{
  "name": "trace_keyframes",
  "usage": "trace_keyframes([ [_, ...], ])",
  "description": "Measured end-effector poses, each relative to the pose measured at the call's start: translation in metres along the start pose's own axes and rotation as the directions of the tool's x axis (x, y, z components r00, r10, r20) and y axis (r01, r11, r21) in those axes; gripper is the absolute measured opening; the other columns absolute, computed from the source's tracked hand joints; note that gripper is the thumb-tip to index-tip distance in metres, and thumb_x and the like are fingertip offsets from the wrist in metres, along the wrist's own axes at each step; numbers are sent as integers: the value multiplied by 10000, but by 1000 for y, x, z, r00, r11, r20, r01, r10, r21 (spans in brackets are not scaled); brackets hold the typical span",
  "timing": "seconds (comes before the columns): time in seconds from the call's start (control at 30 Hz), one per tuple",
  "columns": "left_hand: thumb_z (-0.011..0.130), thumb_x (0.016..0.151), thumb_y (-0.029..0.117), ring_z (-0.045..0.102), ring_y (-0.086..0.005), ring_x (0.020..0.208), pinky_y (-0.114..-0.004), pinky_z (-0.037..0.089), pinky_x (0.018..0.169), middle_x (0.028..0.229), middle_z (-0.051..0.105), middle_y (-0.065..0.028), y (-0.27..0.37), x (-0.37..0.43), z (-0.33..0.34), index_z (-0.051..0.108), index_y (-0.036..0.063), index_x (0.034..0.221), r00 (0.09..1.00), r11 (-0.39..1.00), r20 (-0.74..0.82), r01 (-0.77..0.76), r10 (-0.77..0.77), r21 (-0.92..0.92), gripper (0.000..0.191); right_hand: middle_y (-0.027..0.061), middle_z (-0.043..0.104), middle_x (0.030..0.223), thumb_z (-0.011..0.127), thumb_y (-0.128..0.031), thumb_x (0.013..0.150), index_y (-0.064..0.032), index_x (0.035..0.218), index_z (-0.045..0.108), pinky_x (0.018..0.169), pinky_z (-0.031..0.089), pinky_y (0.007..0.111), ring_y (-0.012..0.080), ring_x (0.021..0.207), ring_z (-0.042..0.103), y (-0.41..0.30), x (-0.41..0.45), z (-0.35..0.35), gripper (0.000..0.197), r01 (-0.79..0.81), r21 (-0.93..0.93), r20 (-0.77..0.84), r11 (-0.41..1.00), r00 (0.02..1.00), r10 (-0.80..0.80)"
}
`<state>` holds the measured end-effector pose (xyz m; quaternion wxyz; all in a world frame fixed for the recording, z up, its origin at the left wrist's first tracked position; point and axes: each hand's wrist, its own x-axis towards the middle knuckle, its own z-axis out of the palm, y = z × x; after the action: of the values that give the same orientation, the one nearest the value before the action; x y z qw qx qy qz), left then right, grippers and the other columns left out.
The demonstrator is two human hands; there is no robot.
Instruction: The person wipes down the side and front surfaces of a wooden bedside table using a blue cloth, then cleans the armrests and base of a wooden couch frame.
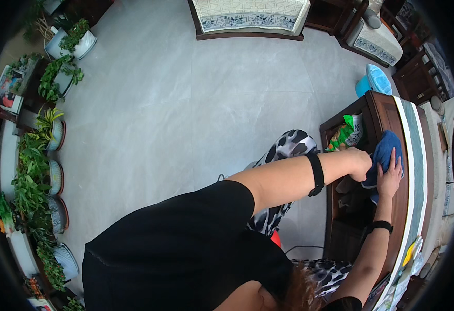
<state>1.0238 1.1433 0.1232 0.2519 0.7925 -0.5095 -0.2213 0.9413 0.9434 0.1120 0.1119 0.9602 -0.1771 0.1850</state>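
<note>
A blue cloth item [389, 149] with a pale edge lies on the edge of a dark wooden table [398, 202] and hangs over its side. At the item's near lower part, my left hand [361, 165] is curled closed against it; its fingertips are partly hidden. My right hand [390, 177] lies on top of the item with its fingers spread. Beneath the hands, another small blue edge [374, 197] shows. Each forearm wears a black strap. Inside the table's open shelf, just beyond my left wrist, stands a green printed plastic bag [347, 132].
A striped runner [417, 136] covers the tabletop's middle, with plastic packets [408, 254] at its lower end. A blue lined bin [375, 81] stands past the table's far corner. Potted plants [55, 177] line the left side. A covered wooden seat [250, 19] is at the top.
</note>
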Motion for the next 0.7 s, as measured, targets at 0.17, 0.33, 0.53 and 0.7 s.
trace_keyframes([
  [0.17, 655, 810, 318, 642, -295, 1006, -444, 514, 816, 1043, 683, -128, -1, -12, -5, 696, 53, 1031, 999, 998, 36, 23, -26, 65, 347, 224, 382, 1434, 702, -279, 811, -313, 1478, 276, 1062, 343, 502, 438, 1258, 423, 12, -2, 2, 792, -2, -23, 30, 1000, 1000, 3],
  [0.33, 661, 805, 330, 637, -309, 999, -435, 513, 818, 1026, 684, -118, -2, -17, 1, 689, 94, 1043, 1000, 998, 24, -5, 3, 60, 336, 217, 394, 1430, 712, -276, 799, -311, 1473, 282, 1037, 362, 514, 461, 1235, 431, 10, -3, -1, 801, -10, -17, 16, 1000, 1000, 10],
  [0.53, 670, 808, 334, 622, -330, 1007, -429, 506, 835, 1043, 669, -154, -33, -32, 22, 632, 79, 1148, 994, 994, -33, -109, 109, 13, 427, 167, 405, 1434, 727, -319, 774, -326, 1471, 284, 1019, 374, 532, 411, 1265, 421, -8, 1, 1, 826, -39, -54, 27, 998, 999, 41],
  [0.7, 663, 826, 342, 620, -344, 1012, -416, 496, 870, 1083, 657, -176, -39, -62, 22, 599, 47, 1189, 994, 999, 108, -27, 22, 39, 472, 140, 368, 1469, 717, -327, 793, -368, 1464, 275, 994, 369, 603, 412, 1305, 386, -5, -1, -7, 804, -172, -67, 92, 983, 980, 178],
])
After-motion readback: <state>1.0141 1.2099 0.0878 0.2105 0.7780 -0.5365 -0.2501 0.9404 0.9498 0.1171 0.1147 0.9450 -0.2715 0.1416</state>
